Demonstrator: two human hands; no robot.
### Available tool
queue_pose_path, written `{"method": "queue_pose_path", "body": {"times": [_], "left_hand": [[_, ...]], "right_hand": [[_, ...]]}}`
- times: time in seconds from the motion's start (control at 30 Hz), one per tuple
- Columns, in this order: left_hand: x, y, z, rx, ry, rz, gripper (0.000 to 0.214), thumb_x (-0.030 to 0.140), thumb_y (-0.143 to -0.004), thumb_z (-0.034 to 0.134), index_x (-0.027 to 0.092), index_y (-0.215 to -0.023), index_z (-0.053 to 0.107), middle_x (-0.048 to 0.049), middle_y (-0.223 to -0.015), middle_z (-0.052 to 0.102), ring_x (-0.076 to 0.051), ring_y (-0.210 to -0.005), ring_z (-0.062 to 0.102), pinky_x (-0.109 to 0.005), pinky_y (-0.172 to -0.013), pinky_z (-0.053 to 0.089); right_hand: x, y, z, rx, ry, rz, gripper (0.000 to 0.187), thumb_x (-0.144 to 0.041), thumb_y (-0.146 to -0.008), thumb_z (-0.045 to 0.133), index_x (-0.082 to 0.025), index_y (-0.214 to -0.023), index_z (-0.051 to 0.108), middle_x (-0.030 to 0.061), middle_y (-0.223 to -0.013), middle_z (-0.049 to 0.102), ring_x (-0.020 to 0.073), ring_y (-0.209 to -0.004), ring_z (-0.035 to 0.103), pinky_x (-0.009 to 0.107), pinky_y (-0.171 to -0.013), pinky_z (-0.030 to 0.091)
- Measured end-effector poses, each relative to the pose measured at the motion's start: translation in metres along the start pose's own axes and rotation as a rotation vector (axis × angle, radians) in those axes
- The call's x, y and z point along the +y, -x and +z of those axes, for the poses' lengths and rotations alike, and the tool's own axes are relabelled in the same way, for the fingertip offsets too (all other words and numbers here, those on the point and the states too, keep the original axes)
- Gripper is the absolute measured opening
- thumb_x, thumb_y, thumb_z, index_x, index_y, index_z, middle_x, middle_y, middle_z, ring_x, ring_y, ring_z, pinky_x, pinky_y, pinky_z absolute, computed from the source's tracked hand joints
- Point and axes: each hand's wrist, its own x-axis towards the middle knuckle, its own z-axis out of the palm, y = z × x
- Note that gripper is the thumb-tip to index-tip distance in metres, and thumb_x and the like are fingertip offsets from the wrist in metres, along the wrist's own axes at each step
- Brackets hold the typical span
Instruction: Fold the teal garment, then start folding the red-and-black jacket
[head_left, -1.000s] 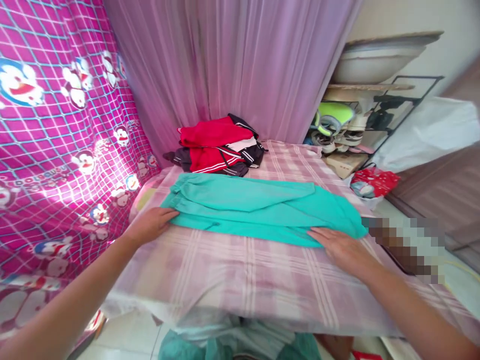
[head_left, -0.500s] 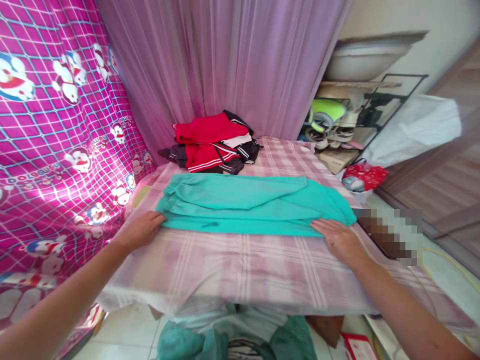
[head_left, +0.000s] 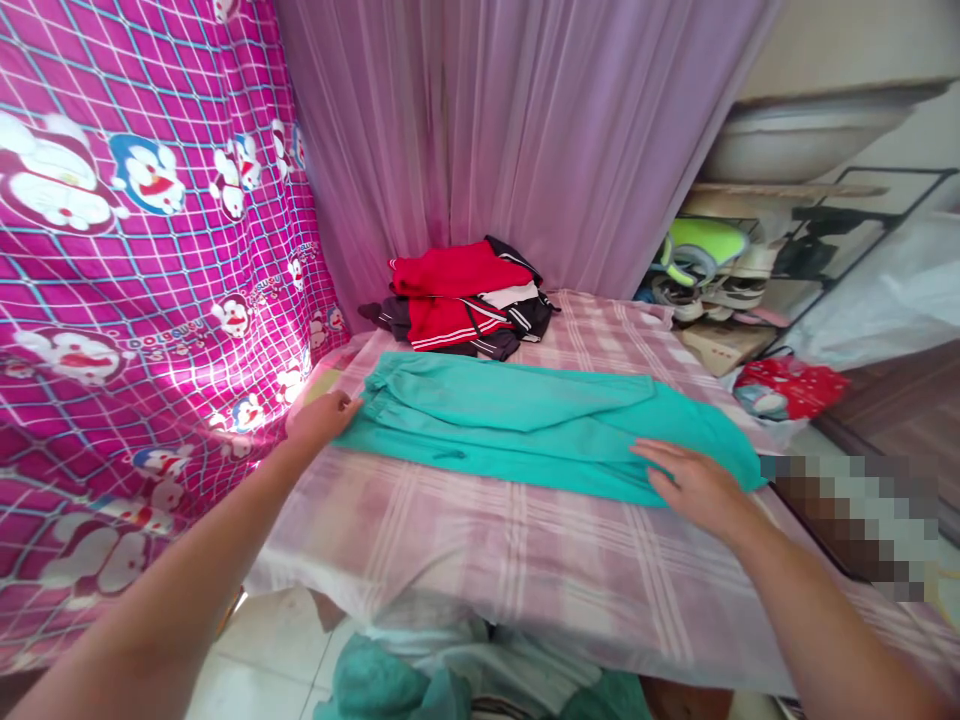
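Note:
Turquoise trousers [head_left: 510,420] lie folded lengthwise across the table, their gathered elastic waistband on the left and the legs stretching right. My left hand [head_left: 326,420] is at the waistband's left edge, its fingers bent together on the cloth. Over the leg part, my right hand [head_left: 694,485] is open, fingers stretched out and thumb apart, at the near edge of the cloth. Whether its fingertips press on the fabric or hover just above it, I cannot tell.
A plaid cloth [head_left: 465,540] covers the table. Red and black clothes [head_left: 465,300] are heaped at the back, before a purple curtain [head_left: 525,130]. A pink patterned curtain [head_left: 172,270] hangs left. On the right stand a shoe rack [head_left: 810,290] and a red bag [head_left: 795,385].
My left hand has moved up along the waistband edge, from the near corner. My right hand's thumb has come apart from its fingers. The whole view has shifted, with the scene now further right.

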Motion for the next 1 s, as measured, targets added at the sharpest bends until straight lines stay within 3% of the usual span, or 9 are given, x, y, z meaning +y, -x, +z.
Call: {"method": "queue_pose_path", "body": {"times": [0.13, 0.3, 0.53, 0.63, 0.73, 0.8, 0.87, 0.93, 1.0], "left_hand": [[0.017, -0.022, 0.007, -0.054, 0.064, -0.085, 0.069, 0.068, -0.090, 0.027, 0.016, -0.105, 0.071, -0.0141, -0.110, 0.074, -0.030, -0.103, 0.068, -0.035, -0.082, 0.051], [0.011, -0.040, 0.019, -0.059, 0.059, -0.041, 0.049, 0.055, -0.091, 0.040, 0.019, -0.102, 0.071, -0.0086, -0.109, 0.074, -0.025, -0.103, 0.067, -0.029, -0.081, 0.049], [0.002, -0.045, 0.031, -0.047, 0.016, -0.075, 0.052, 0.055, -0.092, 0.038, 0.018, -0.106, 0.071, -0.0131, -0.109, 0.074, -0.029, -0.102, 0.068, -0.033, -0.079, 0.050], [-0.002, -0.050, 0.022, -0.053, 0.005, -0.071, 0.050, 0.057, -0.089, 0.045, 0.017, -0.099, 0.073, -0.0134, -0.101, 0.075, -0.030, -0.096, 0.069, -0.034, -0.078, 0.051], [0.002, -0.052, 0.007, 0.021, 0.010, -0.050, 0.047, 0.047, -0.092, 0.041, 0.017, -0.111, 0.071, -0.0134, -0.110, 0.073, -0.029, -0.101, 0.068, -0.037, -0.085, 0.051], [0.019, -0.049, -0.001, 0.174, 0.018, 0.051, 0.047, 0.040, -0.095, 0.037, 0.017, -0.124, 0.064, -0.0133, -0.123, 0.069, -0.028, -0.113, 0.064, -0.039, -0.095, 0.049], [0.048, -0.044, -0.003, 0.338, 0.024, 0.237, 0.048, 0.038, -0.096, 0.036, 0.017, -0.132, 0.059, -0.0130, -0.133, 0.064, -0.027, -0.124, 0.057, -0.040, -0.105, 0.044], [0.082, -0.040, 0.001, 0.374, 0.029, 0.442, 0.048, 0.038, -0.098, 0.036, 0.017, -0.134, 0.058, -0.0119, -0.138, 0.061, -0.026, -0.130, 0.053, -0.042, -0.113, 0.038], [0.110, -0.039, 0.009, 0.327, 0.010, 0.496, 0.049, 0.041, -0.098, 0.036, 0.019, -0.138, 0.056, -0.0111, -0.145, 0.056, -0.027, -0.136, 0.047, -0.046, -0.116, 0.032]], "right_hand": [[-0.021, -0.039, 0.006, 0.136, -0.011, 0.029, 0.043, -0.033, -0.092, 0.043, -0.024, -0.121, 0.072, 0.0081, -0.132, 0.066, 0.0277, -0.120, 0.063, 0.047, -0.105, 0.049], [-0.039, -0.066, 0.016, 0.107, -0.007, 0.096, 0.046, -0.040, -0.095, 0.039, -0.023, -0.128, 0.067, 0.0090, -0.139, 0.061, 0.0283, -0.127, 0.057, 0.049, -0.107, 0.045], [-0.051, -0.062, 0.042, -0.127, 0.084, 0.304, 0.055, -0.044, -0.099, 0.028, -0.025, -0.145, 0.051, 0.0087, -0.153, 0.047, 0.0269, -0.141, 0.041, 0.054, -0.115, 0.031], [-0.052, -0.058, 0.050, -0.151, 0.114, 0.320, 0.056, -0.045, -0.100, 0.025, -0.026, -0.148, 0.047, 0.0072, -0.156, 0.043, 0.0248, -0.144, 0.038, 0.052, -0.117, 0.027], [-0.053, -0.058, 0.052, -0.151, 0.120, 0.326, 0.057, -0.046, -0.100, 0.024, -0.026, -0.148, 0.047, 0.0067, -0.156, 0.043, 0.0241, -0.144, 0.037, 0.051, -0.117, 0.026], [-0.053, -0.059, 0.051, -0.139, 0.120, 0.324, 0.058, -0.046, -0.100, 0.023, -0.026, -0.148, 0.048, 0.0066, -0.156, 0.043, 0.0243, -0.144, 0.038, 0.050, -0.117, 0.026], [-0.053, -0.060, 0.051, -0.130, 0.118, 0.323, 0.058, -0.047, -0.099, 0.024, -0.026, -0.148, 0.048, 0.0068, -0.155, 0.044, 0.0249, -0.143, 0.038, 0.051, -0.117, 0.026], [-0.054, -0.060, 0.050, -0.125, 0.112, 0.323, 0.058, -0.047, -0.099, 0.024, -0.026, -0.148, 0.048, 0.0073, -0.155, 0.044, 0.0254, -0.143, 0.038, 0.051, -0.117, 0.026], [-0.056, -0.060, 0.049, -0.127, 0.098, 0.320, 0.057, -0.047, -0.100, 0.025, -0.026, -0.148, 0.048, 0.0076, -0.155, 0.044, 0.0253, -0.144, 0.038, 0.052, -0.117, 0.026]]}}
